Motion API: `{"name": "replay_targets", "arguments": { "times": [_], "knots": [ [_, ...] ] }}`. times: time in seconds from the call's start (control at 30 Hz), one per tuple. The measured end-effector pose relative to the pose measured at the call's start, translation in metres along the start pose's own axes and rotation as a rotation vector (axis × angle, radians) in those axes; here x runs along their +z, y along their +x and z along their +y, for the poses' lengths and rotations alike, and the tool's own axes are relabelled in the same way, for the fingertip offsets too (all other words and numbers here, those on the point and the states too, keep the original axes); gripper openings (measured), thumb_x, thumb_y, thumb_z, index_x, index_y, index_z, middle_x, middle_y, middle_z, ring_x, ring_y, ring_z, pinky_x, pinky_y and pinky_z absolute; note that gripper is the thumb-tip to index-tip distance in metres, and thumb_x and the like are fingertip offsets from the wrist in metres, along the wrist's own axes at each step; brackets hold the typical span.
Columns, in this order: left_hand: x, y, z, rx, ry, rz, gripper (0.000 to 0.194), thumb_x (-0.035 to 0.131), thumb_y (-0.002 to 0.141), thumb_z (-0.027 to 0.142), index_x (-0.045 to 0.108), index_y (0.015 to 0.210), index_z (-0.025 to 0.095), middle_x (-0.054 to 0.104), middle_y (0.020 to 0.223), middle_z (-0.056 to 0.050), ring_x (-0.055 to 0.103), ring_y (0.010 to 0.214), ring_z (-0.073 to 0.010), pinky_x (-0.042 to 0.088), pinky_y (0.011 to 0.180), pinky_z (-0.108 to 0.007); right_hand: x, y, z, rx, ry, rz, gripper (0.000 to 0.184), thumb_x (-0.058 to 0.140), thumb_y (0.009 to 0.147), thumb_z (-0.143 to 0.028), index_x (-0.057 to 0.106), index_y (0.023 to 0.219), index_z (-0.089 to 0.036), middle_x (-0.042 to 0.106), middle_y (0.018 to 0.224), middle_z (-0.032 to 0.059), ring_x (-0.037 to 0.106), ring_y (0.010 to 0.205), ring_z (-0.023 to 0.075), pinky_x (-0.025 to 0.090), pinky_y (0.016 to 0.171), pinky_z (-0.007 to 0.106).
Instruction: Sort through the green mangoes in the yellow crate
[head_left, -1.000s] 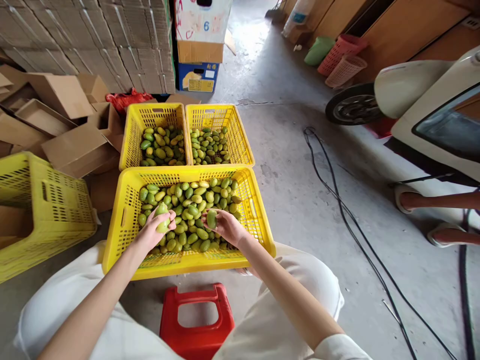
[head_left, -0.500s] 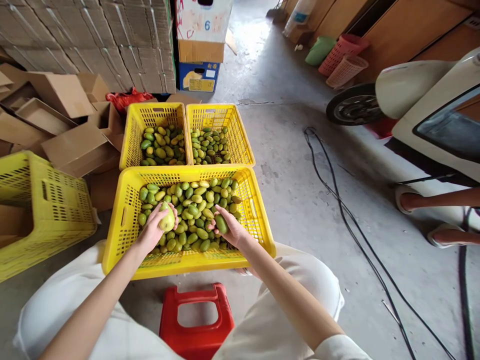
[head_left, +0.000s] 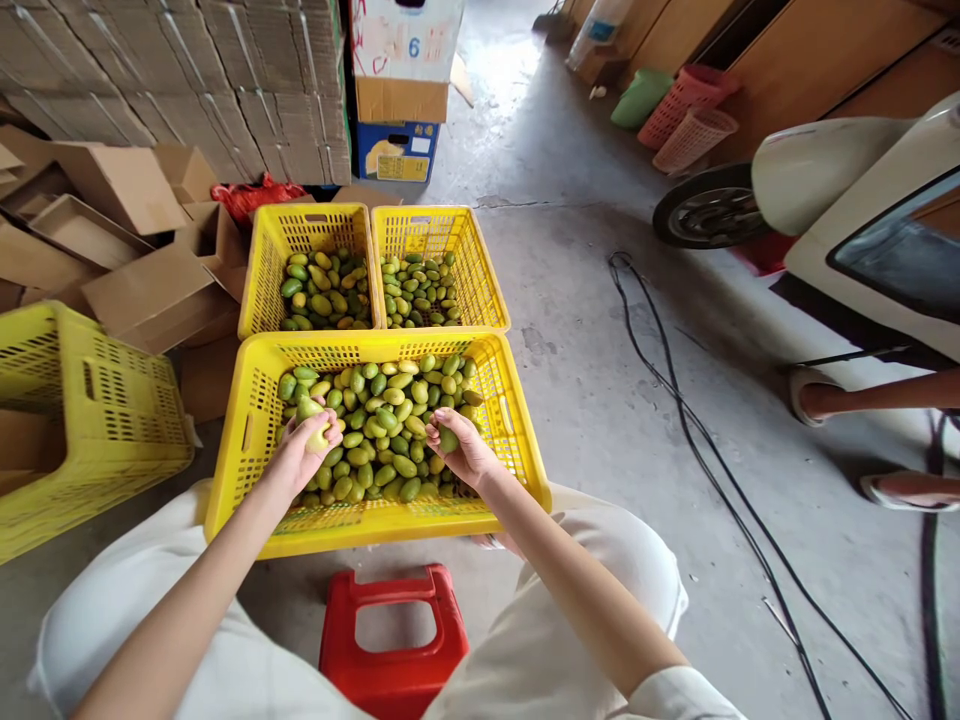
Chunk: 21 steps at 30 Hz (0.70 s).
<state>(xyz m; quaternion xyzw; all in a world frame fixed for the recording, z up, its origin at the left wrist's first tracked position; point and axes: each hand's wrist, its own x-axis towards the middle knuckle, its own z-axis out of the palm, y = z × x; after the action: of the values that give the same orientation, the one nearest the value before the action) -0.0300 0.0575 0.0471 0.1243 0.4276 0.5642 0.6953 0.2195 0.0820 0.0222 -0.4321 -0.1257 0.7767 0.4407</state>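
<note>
My left hand (head_left: 298, 455) is closed around pale green mangoes (head_left: 309, 409), seemingly two, above the left part of the front yellow crate (head_left: 360, 540). On the right of that same crate, my right hand (head_left: 471, 453) grips a darker green mango (head_left: 448, 439), its fingers curled and partly covering the fruit. Many small green and yellowish mangoes (head_left: 390, 420) lie loose in the crate between and below both hands. Behind stand two smaller yellow crates: the left one (head_left: 259, 290) holds green and yellow mangoes, the right one (head_left: 480, 265) mostly green ones.
A red stool (head_left: 394, 670) is between my knees. Another yellow crate (head_left: 124, 400) and loose cardboard boxes (head_left: 150, 290) lie at left. Black cables (head_left: 675, 395) cross the floor at right, near a vehicle (head_left: 862, 200) and another person's feet (head_left: 817, 400).
My right hand has turned and its fingers have closed further over the green mango. The left hand has shifted slightly left and rotated, with its mangoes turned. The other person's foot has moved.
</note>
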Motion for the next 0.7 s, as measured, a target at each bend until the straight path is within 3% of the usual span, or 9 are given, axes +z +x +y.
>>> {"name": "replay_targets", "arguments": {
  "times": [0.2,0.4,0.5,0.6,0.7],
  "knots": [
    [0.001,-0.001,0.008,-0.068,0.047,-0.028,0.014,0.067,0.079,0.026,0.057,0.08,0.018,0.049,0.058,0.003,0.039,0.042,-0.0058,0.033,0.042,-0.017,-0.005,0.005,0.002,0.118,-0.026,0.039,0.03,0.074,0.079,-0.048,0.064,0.081,-0.02,0.06,0.068,-0.0021,0.054,0.059,0.0098,0.046,0.055,0.022],
    [-0.002,0.0,0.012,-0.122,-0.052,0.002,0.031,0.051,0.089,0.041,0.059,0.073,0.015,0.046,0.052,0.001,0.035,0.036,-0.0067,0.032,0.037,-0.019,-0.006,0.005,0.0,0.157,0.039,0.059,0.034,0.078,0.076,-0.049,0.062,0.085,-0.021,0.059,0.07,-0.0032,0.05,0.054,0.0083,0.039,0.046,0.02],
    [0.002,-0.001,0.013,-0.118,-0.067,0.012,0.026,0.053,0.086,0.036,0.062,0.077,0.013,0.054,0.059,-0.003,0.047,0.044,-0.01,0.041,0.042,-0.021,-0.004,0.003,0.0,0.112,0.028,0.067,0.033,0.084,0.068,-0.036,0.061,0.087,-0.021,0.062,0.077,-0.0033,0.058,0.062,0.0091,0.047,0.054,0.02],
    [0.008,-0.001,0.012,-0.165,-0.082,0.066,0.017,0.058,0.085,0.028,0.064,0.089,0.013,0.065,0.079,-0.009,0.062,0.065,-0.0166,0.054,0.055,-0.027,-0.004,0.003,0.003,0.044,0.017,0.068,0.038,0.084,0.06,-0.016,0.062,0.091,-0.022,0.062,0.074,-0.0047,0.064,0.072,0.0115,0.055,0.071,0.024],
    [0.009,-0.001,0.008,-0.185,-0.049,0.071,0.02,0.068,0.082,0.025,0.064,0.099,0.014,0.067,0.093,-0.009,0.067,0.078,-0.0199,0.053,0.052,-0.026,-0.003,0.002,0.003,0.036,0.028,0.031,0.038,0.081,0.064,-0.012,0.064,0.096,-0.022,0.066,0.075,-0.0034,0.068,0.079,0.0133,0.057,0.082,0.027]
  ]
}}
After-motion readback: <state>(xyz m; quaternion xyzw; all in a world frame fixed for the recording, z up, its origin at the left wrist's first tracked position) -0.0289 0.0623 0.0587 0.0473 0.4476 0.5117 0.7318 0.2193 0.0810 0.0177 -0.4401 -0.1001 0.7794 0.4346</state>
